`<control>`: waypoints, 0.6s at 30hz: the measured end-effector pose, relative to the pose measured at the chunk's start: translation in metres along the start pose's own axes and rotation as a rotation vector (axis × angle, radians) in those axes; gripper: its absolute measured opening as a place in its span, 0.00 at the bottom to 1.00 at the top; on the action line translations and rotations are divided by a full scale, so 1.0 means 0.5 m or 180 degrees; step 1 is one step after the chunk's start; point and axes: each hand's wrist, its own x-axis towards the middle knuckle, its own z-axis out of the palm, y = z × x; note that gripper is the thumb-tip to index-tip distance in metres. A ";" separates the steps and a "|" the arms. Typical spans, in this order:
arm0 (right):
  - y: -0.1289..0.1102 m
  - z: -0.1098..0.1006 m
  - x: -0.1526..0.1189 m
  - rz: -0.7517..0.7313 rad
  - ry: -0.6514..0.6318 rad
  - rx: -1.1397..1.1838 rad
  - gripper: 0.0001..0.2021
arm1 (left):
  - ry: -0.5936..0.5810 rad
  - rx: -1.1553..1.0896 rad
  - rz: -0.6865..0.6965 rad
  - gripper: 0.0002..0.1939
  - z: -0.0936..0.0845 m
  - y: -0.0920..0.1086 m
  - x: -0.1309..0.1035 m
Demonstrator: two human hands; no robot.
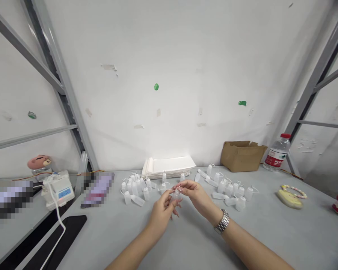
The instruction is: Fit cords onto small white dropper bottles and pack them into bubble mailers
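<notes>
Above the middle of the grey table, my left hand [163,208] is closed around a small translucent squeeze bottle [175,195]. My right hand [190,189] pinches at the top of that same bottle, its fingertips touching the neck or cap; the exact part is hidden by the fingers. Similar small bottles, several with tethered caps, stand and lie to the left [134,186] of my hands. More such bottles [229,189] are grouped to the right, some upright and some on their sides.
A stack of white sheets or bags [169,165] lies against the wall. Behind on the right are a cardboard box [242,157] and a red-capped water bottle [276,153]. A yellow case [288,198] with a beaded strap lies at right; a white power strip [59,191] sits at left.
</notes>
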 end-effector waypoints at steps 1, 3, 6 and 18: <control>0.000 -0.001 0.000 -0.0016 0.0004 0.0006 0.08 | -0.0004 -0.0041 0.0006 0.16 0.000 0.002 0.000; 0.001 -0.005 0.001 -0.0014 -0.0015 -0.0008 0.08 | -0.0071 -0.0111 0.0005 0.14 -0.001 0.006 0.002; 0.003 -0.007 0.001 0.0074 -0.0137 -0.0058 0.10 | -0.0278 -0.0213 -0.0006 0.13 -0.001 0.012 0.005; 0.016 0.020 -0.006 -0.0093 0.0910 -0.0853 0.13 | 0.0543 0.0942 0.0220 0.14 -0.005 -0.014 0.003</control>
